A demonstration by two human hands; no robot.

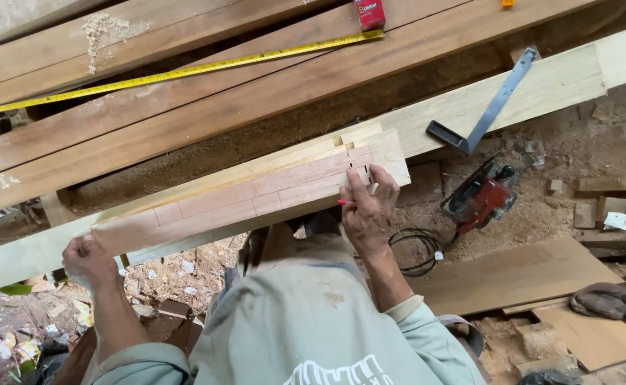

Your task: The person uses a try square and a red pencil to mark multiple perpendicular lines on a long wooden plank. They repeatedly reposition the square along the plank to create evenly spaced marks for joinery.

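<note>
Steadying a bundle of short boards [256, 196] on a long pale beam [541, 89], one hand at each end.

Gripping the bundle's left end, the left hand [88, 262] is closed around it, apparently to keep the stacked pieces flush while they lie along the beam. At the bundle's right end, the right hand [367, 212] presses flat fingers on the top face and pinches a red pencil [344, 202], its tip near dark lines drawn there; I cannot tell whether the tip touches the wood. Beyond the bundle's right end, a metal try square [485, 107] lies on the same beam, within reach. Below that end, a red power saw [482, 198] sits on the sawdust floor. Above the bundle, a yellow tape measure [184, 71] stretches along darker planks [184, 121].
</note>
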